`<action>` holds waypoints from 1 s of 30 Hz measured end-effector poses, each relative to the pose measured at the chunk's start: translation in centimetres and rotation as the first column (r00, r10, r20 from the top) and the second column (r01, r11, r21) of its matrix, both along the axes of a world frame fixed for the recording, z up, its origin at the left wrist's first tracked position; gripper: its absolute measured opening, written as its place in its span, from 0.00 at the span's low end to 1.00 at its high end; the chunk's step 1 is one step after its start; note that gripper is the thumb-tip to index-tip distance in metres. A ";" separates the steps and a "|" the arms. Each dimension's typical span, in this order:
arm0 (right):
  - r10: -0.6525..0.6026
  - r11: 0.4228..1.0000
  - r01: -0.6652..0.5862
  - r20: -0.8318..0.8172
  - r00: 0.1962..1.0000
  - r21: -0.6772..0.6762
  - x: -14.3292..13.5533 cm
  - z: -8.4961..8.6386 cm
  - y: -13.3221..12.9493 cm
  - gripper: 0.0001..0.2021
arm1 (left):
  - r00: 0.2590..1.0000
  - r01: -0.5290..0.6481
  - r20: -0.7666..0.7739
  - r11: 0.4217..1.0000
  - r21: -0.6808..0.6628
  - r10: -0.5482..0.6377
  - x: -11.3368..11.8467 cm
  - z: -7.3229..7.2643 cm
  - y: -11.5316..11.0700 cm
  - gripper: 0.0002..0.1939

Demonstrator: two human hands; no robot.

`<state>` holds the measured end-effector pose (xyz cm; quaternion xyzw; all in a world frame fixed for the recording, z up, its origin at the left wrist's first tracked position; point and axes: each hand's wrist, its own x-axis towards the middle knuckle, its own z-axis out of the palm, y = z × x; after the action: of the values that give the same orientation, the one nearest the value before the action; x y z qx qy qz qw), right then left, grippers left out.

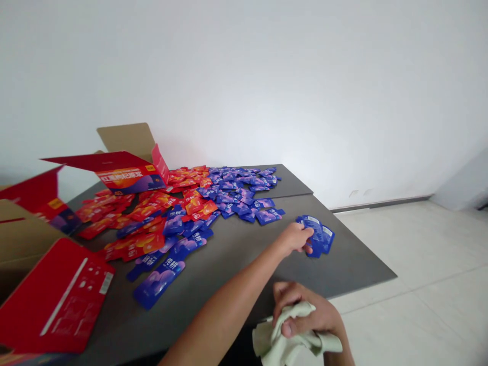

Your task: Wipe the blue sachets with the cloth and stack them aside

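Note:
My left hand (296,238) stretches out over the right part of the table, closed on the near edge of a few blue sachets (322,239). These overlap, with what looks like their printed back sides up. Close to the table's front edge, my right hand (310,307) is wrapped round a crumpled pale green cloth (280,340). Left of my hands lies a spread of blue and purple sachets (160,282), mixed with red and orange sachets (143,246). More blue sachets (244,180) are heaped farther back.
A red printed carton (131,178) with raised flaps stands at the back left. Another open carton (57,300) fills the near left. The dark grey table (244,264) has a right edge above a pale tiled floor (427,254). Behind it rises a white wall (267,76).

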<state>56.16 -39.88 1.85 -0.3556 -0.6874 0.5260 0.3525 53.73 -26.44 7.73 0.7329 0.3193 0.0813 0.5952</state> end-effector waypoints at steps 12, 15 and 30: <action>0.009 0.996 -0.013 -0.049 0.999 -0.092 0.8 0.9 0.1 0.23 | 0.993 -0.079 -0.068 0.965 0.251 0.099 2.7 -5.5 0.4 0.21; 0.017 0.994 -0.024 -0.064 0.998 -0.103 0.9 0.9 0.1 0.22 | 0.991 -0.081 -0.071 0.927 0.367 0.115 2.1 -5.2 -0.4 0.32; -0.088 0.995 0.082 -0.123 0.988 -0.056 0.5 0.3 -0.5 0.17 | 0.932 -0.155 -0.070 0.564 0.811 0.356 -11.0 -3.6 6.4 0.13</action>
<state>56.67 -40.37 2.16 -0.3596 -0.6346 0.5491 0.4081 42.73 -20.07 4.15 0.8696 0.4182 0.2164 0.1485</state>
